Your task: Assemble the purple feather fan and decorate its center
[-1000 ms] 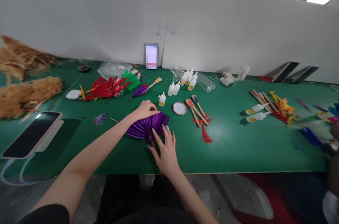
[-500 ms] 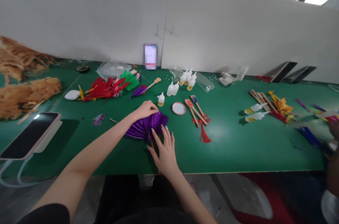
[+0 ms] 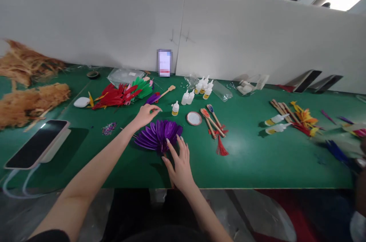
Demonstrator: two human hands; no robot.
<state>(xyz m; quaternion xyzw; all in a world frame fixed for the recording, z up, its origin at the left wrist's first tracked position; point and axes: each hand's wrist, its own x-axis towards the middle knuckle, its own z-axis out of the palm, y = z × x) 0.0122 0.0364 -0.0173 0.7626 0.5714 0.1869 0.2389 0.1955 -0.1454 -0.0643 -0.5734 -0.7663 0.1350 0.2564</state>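
Observation:
A purple feather fan [image 3: 158,136] lies on the green table [image 3: 257,158] in front of me. My right hand [image 3: 179,164] rests flat at the fan's near edge, fingers spread, fingertips on the feathers. My left hand [image 3: 146,114] hovers just beyond the fan's far edge, fingers loosely extended toward a loose purple feather [image 3: 152,98] and a wooden stick [image 3: 166,90]. It holds nothing that I can see.
Red and green feathers [image 3: 120,93] lie at the back left, glue bottles [image 3: 197,89] and a round lid [image 3: 194,117] behind the fan, painted sticks with red tassels [image 3: 214,124] to its right. A phone on a stand [image 3: 36,145] sits left. Another person's hand is at the far right edge.
My left hand has lifted off the fan's far edge and moved back-left toward the loose feathers. The right hand stays on the fan.

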